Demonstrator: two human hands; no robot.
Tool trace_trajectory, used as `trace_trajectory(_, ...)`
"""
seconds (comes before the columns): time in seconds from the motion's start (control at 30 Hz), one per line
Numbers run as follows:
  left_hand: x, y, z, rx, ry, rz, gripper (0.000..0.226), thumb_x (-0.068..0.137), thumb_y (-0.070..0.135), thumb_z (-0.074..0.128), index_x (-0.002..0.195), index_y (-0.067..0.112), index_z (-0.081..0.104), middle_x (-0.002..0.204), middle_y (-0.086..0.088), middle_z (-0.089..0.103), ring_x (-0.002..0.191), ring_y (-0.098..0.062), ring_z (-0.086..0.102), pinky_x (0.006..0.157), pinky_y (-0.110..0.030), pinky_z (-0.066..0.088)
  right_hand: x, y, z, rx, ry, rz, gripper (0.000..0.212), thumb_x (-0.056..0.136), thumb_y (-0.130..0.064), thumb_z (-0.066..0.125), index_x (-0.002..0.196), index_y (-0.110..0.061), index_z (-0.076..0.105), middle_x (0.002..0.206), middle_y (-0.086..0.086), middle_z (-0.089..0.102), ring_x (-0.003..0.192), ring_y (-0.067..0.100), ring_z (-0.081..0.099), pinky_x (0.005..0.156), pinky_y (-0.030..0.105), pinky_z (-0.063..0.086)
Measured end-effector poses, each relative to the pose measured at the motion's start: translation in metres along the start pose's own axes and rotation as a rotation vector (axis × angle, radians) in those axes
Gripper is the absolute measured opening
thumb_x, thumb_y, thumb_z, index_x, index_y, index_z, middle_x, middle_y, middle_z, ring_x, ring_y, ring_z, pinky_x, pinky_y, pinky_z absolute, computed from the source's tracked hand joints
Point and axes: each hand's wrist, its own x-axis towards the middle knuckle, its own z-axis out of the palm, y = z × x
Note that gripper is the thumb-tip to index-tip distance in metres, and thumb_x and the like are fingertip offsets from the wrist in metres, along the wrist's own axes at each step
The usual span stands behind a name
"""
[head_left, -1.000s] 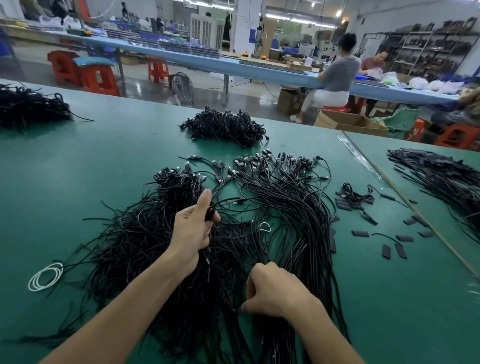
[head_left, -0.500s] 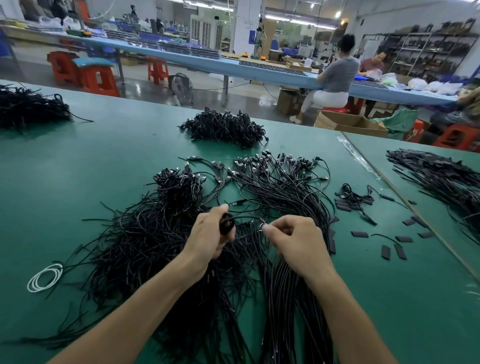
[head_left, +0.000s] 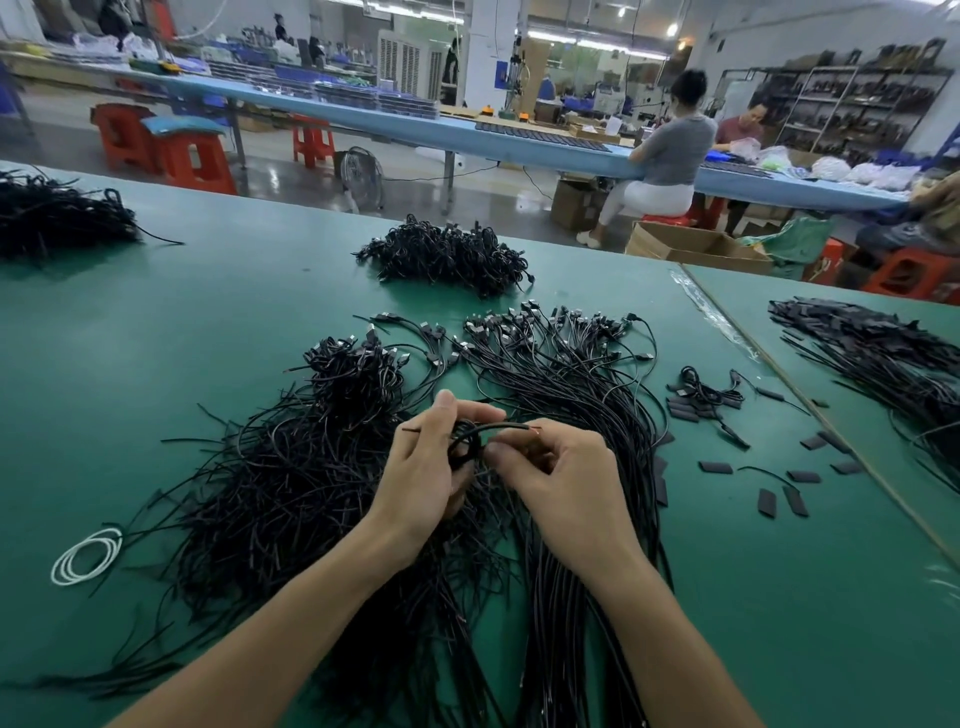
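Observation:
Over the middle of the green table my left hand grips a small coil of black cable between thumb and fingers. My right hand pinches the free end of that same cable, whose bare copper tip sticks out above the fingers. Beneath both hands lie two big heaps of black cables: a tangled heap on the left and a straighter bundle with plugs fanned out at its far end.
A pile of coiled cables lies further back, another black pile at far left. White wire rings lie near left. Black sleeve pieces scatter to the right. A second table carries more black strips. People sit at a blue bench behind.
My right hand rose from the bundle near the table's front and came up to the left hand. It now pinches the end of the cable that the left hand has coiled.

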Motion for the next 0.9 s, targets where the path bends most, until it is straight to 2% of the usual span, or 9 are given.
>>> trace_trajectory(0.1, 0.001, -0.004, -0.001, -0.011, 0.013, 0.021, 0.049, 0.106, 0.043, 0.032, 0.092, 0.024, 0.076, 0.042, 0.002, 0.037, 0.038, -0.011, 0.026, 0.041, -0.019, 0.024, -0.003, 0.001, 0.006, -0.049, 0.036, -0.009, 0.012, 0.087, -0.018, 0.076, 0.081, -0.027, 0.073, 0.073, -0.018, 0.069, 0.067, -0.003, 0.061, 0.061, 0.009, 0.044)
trace_trajectory(0.27, 0.003, -0.008, 0.001, -0.028, 0.045, -0.070, 0.048, 0.086, 0.058, 0.042, 0.076, 0.023, 0.074, 0.051, 0.008, 0.045, 0.041, -0.007, 0.034, 0.040, -0.019, 0.026, -0.008, -0.001, 0.012, -0.235, 0.008, -0.172, 0.012, 0.094, -0.011, 0.065, 0.100, -0.018, 0.073, 0.094, -0.017, 0.059, 0.092, -0.003, 0.057, 0.080, 0.008, 0.046)
trace_trajectory(0.43, 0.003, -0.015, 0.002, -0.039, 0.116, -0.140, 0.066, 0.098, 0.064, 0.037, 0.076, 0.015, 0.075, 0.050, 0.005, 0.045, 0.040, -0.006, 0.038, 0.038, -0.020, 0.031, -0.013, -0.001, 0.014, -0.439, -0.053, -0.275, 0.013, 0.100, -0.017, 0.058, 0.106, -0.015, 0.069, 0.103, -0.010, 0.058, 0.095, 0.008, 0.060, 0.085, 0.026, 0.055)
trace_trajectory(0.53, 0.004, -0.013, 0.005, -0.067, 0.130, -0.187, 0.070, 0.100, 0.059, 0.038, 0.066, 0.007, 0.071, 0.048, 0.000, 0.044, 0.037, -0.010, 0.035, 0.036, -0.020, 0.028, -0.019, -0.003, 0.016, -0.663, -0.038, -0.451, 0.006, 0.093, -0.010, 0.067, 0.097, -0.013, 0.070, 0.094, -0.002, 0.063, 0.086, 0.015, 0.062, 0.077, 0.028, 0.057)
trace_trajectory(0.6, 0.003, -0.011, 0.005, -0.083, 0.088, -0.256, 0.066, 0.099, 0.056, 0.042, 0.051, 0.015, 0.061, 0.046, 0.001, 0.041, 0.040, -0.013, 0.032, 0.039, -0.021, 0.025, -0.020, -0.006, 0.015, -0.802, -0.079, -0.539, 0.009, 0.085, -0.007, 0.073, 0.090, -0.013, 0.069, 0.086, -0.001, 0.062, 0.080, 0.017, 0.058, 0.074, 0.032, 0.055)
trace_trajectory(0.7, 0.000, -0.012, 0.000, -0.071, -0.057, -0.449, 0.051, 0.101, 0.050, 0.048, 0.060, 0.020, 0.049, 0.051, 0.002, 0.033, 0.045, -0.012, 0.026, 0.042, -0.022, 0.022, -0.015, -0.013, 0.005, -0.941, -0.147, -0.720, 0.013, 0.083, -0.009, 0.055, 0.085, -0.015, 0.066, 0.084, -0.002, 0.058, 0.081, 0.018, 0.051, 0.074, 0.031, 0.042)
trace_trajectory(0.77, -0.001, -0.011, -0.004, -0.025, -0.188, -0.583, 0.038, 0.103, 0.027, 0.044, 0.065, 0.022, 0.047, 0.051, 0.005, 0.032, 0.042, -0.007, 0.024, 0.038, -0.017, 0.019, -0.009, -0.021, -0.002, -0.976, -0.237, -0.778, 0.019, 0.082, -0.013, 0.048, 0.085, -0.017, 0.066, 0.091, -0.002, 0.058, 0.087, 0.018, 0.050, 0.076, 0.029, 0.035)
trace_trajectory(0.83, -0.002, -0.008, -0.005, -0.017, -0.299, -0.694, 0.040, 0.095, 0.009, 0.035, 0.059, 0.021, 0.050, 0.048, 0.005, 0.037, 0.038, -0.004, 0.025, 0.033, -0.014, 0.016, -0.003, -0.026, -0.007, -0.953, -0.363, -0.742, 0.010, 0.087, -0.017, 0.058, 0.087, -0.020, 0.067, 0.098, -0.005, 0.059, 0.094, 0.017, 0.051, 0.080, 0.029, 0.038)
trace_trajectory(0.9, -0.001, -0.007, -0.005, 0.004, -0.360, -0.766, 0.053, 0.092, 0.009, 0.033, 0.044, 0.022, 0.053, 0.046, 0.004, 0.043, 0.035, -0.004, 0.027, 0.030, -0.013, 0.017, 0.001, -0.026, -0.010, -0.844, -0.443, -0.608, 0.008, 0.093, -0.027, 0.063, 0.090, -0.022, 0.068, 0.099, -0.007, 0.060, 0.096, 0.014, 0.052, 0.086, 0.026, 0.037)
